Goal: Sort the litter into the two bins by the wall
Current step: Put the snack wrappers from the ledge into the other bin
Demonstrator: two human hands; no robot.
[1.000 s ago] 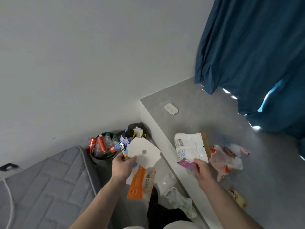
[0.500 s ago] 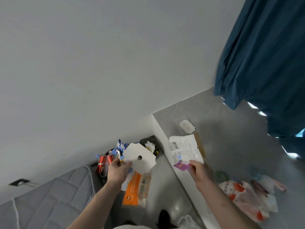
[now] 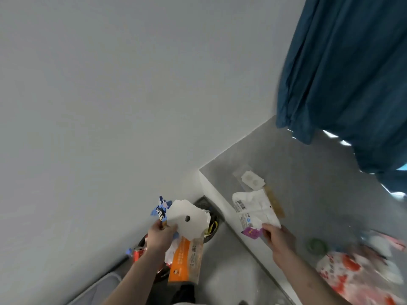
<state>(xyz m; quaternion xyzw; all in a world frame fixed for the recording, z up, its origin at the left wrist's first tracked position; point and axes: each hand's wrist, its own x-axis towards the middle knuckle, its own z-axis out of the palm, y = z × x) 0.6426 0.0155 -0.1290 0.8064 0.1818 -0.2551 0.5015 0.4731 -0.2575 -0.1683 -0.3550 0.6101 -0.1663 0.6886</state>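
Observation:
My left hand (image 3: 160, 235) grips a bundle of litter: a white card with a round hole (image 3: 187, 217), a blue printed wrapper (image 3: 161, 207) and an orange packet (image 3: 186, 259) hanging below. It hovers over two dark bins by the wall. One bin (image 3: 210, 225) holds wrappers, the other (image 3: 141, 249) holds a red can. My right hand (image 3: 276, 237) pinches a white crumpled wrapper with a barcode (image 3: 253, 209) and a small purple wrapper (image 3: 252, 232), at the edge of the grey ledge (image 3: 308, 190).
A clear blister pack (image 3: 251, 179) lies on the ledge near the wall. A green ring (image 3: 316, 245) and a red-and-white bag (image 3: 352, 274) lie at the right. A blue curtain (image 3: 341, 73) hangs over the ledge. A grey mattress corner (image 3: 97, 291) is at the lower left.
The view has tilted up and left. My left hand has carried its bundle closer to the bins. My right hand keeps hold of the white and purple wrappers.

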